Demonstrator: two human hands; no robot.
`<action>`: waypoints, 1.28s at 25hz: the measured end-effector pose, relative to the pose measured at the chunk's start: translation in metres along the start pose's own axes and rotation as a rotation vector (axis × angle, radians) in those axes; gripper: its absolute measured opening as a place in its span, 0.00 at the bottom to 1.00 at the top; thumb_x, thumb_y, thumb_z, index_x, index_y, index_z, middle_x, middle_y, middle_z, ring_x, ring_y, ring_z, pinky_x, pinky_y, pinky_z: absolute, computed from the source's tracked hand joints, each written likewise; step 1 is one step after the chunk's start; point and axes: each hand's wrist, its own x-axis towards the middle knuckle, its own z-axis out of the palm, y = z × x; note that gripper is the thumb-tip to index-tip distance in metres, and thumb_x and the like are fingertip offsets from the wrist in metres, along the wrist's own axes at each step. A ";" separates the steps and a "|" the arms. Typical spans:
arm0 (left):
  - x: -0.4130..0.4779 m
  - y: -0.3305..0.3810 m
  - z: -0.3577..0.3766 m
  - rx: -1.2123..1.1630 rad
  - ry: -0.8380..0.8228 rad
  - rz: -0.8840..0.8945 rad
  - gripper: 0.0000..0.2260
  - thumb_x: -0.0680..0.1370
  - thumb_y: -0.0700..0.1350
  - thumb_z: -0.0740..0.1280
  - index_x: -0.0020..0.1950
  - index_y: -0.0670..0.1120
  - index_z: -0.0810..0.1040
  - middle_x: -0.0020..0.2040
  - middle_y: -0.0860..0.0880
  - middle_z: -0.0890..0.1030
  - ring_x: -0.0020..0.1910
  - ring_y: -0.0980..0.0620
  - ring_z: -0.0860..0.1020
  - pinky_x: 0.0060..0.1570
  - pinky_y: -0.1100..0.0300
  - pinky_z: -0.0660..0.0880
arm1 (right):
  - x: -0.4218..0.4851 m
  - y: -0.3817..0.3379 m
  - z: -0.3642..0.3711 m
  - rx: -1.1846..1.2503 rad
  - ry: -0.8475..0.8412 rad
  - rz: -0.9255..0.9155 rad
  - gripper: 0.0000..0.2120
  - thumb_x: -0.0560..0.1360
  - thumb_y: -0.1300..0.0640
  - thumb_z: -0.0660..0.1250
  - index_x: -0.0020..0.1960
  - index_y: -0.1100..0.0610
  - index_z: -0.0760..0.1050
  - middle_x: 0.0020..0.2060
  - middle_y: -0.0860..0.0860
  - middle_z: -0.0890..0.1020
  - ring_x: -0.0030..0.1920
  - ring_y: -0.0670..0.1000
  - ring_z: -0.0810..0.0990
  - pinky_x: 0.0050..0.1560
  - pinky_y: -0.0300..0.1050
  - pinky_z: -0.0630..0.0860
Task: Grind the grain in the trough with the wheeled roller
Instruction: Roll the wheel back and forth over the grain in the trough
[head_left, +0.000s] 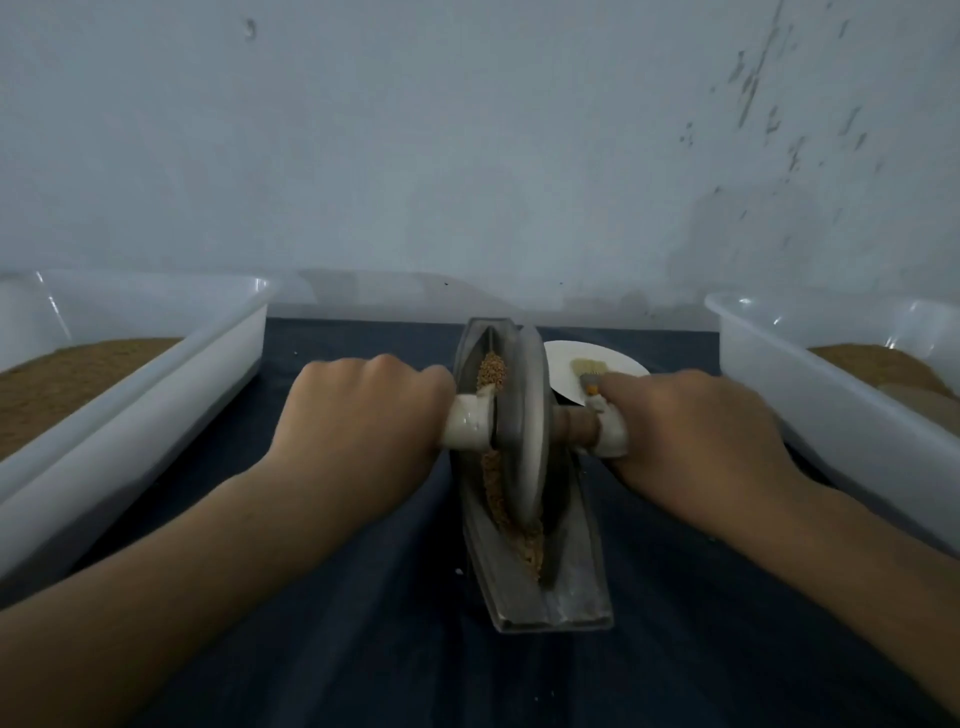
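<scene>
Two hands hold the wheeled roller, one at each end of its axle. The fingers of the left hand are pressed together and curled round the white left handle. The fingers of the right hand are curled round the right handle, and the index finger lies a little straighter on top.

Between the hands the one grey wheel stands upright, with its rim down in the groove of the one metal trough, about the middle of its length. The grain lies in this groove, both on the far side of the wheel and on the near side. The far part looks like round whole grains and the near part looks finer.

Just behind the right hand there is one white plate with one small brush on it. The trough rests on a dark blue cloth. Two white plastic tubs stand at the sides, the left tub and the right tub, each with brown material inside.
</scene>
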 end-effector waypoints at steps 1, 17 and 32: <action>-0.005 -0.002 -0.009 -0.035 0.024 0.025 0.24 0.61 0.44 0.77 0.35 0.50 0.59 0.25 0.52 0.60 0.23 0.50 0.56 0.30 0.65 0.46 | -0.008 0.001 -0.008 0.009 0.003 -0.017 0.09 0.68 0.43 0.71 0.44 0.46 0.76 0.29 0.46 0.76 0.30 0.57 0.77 0.27 0.43 0.64; 0.046 -0.008 0.055 0.020 -0.026 -0.152 0.08 0.74 0.48 0.68 0.39 0.51 0.69 0.31 0.48 0.71 0.30 0.43 0.73 0.29 0.58 0.60 | 0.061 0.005 0.047 -0.064 0.077 0.046 0.09 0.70 0.49 0.72 0.41 0.49 0.72 0.31 0.49 0.76 0.31 0.57 0.73 0.28 0.41 0.55; 0.067 -0.007 0.052 0.065 -0.076 -0.109 0.02 0.74 0.44 0.66 0.43 0.50 0.78 0.33 0.48 0.71 0.36 0.41 0.79 0.32 0.56 0.64 | 0.079 0.000 0.055 0.072 -0.045 0.118 0.12 0.75 0.46 0.67 0.37 0.46 0.66 0.31 0.46 0.69 0.37 0.57 0.74 0.31 0.43 0.59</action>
